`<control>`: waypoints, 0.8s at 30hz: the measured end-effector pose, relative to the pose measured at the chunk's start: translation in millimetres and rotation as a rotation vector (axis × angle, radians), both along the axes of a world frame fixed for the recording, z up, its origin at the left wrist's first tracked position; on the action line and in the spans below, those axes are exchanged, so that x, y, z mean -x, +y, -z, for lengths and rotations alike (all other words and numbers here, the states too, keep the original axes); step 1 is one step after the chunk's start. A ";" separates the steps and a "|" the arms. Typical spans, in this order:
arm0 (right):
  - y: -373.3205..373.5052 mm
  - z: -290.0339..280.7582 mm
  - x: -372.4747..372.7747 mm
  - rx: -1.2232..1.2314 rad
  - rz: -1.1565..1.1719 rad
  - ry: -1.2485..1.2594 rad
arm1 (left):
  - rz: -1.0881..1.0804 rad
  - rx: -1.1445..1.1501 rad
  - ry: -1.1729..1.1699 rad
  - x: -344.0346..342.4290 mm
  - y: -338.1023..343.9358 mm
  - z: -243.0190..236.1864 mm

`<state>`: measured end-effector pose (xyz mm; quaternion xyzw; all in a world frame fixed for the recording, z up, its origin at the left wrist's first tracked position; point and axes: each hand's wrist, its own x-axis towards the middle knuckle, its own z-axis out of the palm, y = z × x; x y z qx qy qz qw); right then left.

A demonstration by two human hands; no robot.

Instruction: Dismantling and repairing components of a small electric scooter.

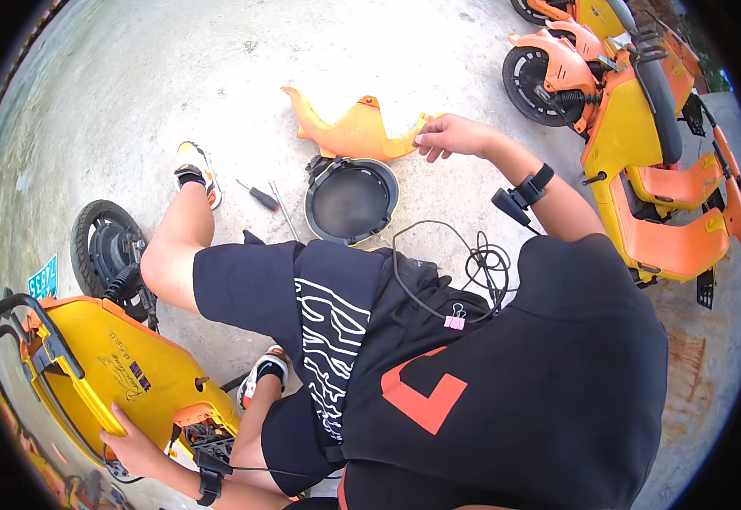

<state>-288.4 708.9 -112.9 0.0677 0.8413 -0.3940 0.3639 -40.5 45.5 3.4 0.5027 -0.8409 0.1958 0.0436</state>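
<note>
On the lower left, my left hand (137, 446) grips the edge of the yellow body of an electric scooter (145, 361), its thumb lying on the panel. My right arm is stretched out ahead. The bent fingers of my right hand (455, 136) close at the right end of a curved orange-yellow plastic cover (353, 132). That cover lies on the ground, just behind a round, black-lined bowl shape with a yellow rim (352, 201), which resembles an upturned helmet. Left of the bowl are a dark-handled screwdriver (262, 199) and a thin metal rod tool (284, 211).
More yellow and orange scooters (634, 170) stand along the right. The near scooter's wheel (109, 248) sticks out beside my bent leg. A loose black cable (489, 263) with a pink binder clip (455, 317) lies across my clothes. The ground is pale concrete.
</note>
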 end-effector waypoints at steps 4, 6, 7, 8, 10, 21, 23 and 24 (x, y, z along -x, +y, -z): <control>13.4 76.0 -56.0 0.014 0.086 -0.147 | 0.016 0.003 -0.012 -0.1 -5.6 6.9; -10.1 110.5 -58.4 0.019 -0.020 -0.111 | 0.025 -0.011 -0.004 -0.4 -5.7 1.7; -21.9 135.1 -55.6 -0.028 -0.117 -0.036 | 0.047 -0.011 0.003 -0.2 -5.2 4.5; -35.2 162.5 -48.1 -0.068 -0.226 0.045 | 0.027 -0.007 0.003 -0.8 -2.3 3.8; -59.4 202.5 -45.3 -0.126 -0.369 0.142 | 0.046 -0.033 -0.002 0.0 -1.2 1.9; -132.2 286.7 -33.9 -0.633 -0.482 0.107 | 0.009 -0.004 0.034 1.3 -1.7 5.3; -133.2 288.8 -33.6 -0.633 -0.523 0.169 | 0.021 0.041 0.043 1.8 -1.3 5.8; -132.9 291.3 -33.2 -0.632 -0.556 0.228 | 0.014 0.045 0.042 2.6 -0.5 5.8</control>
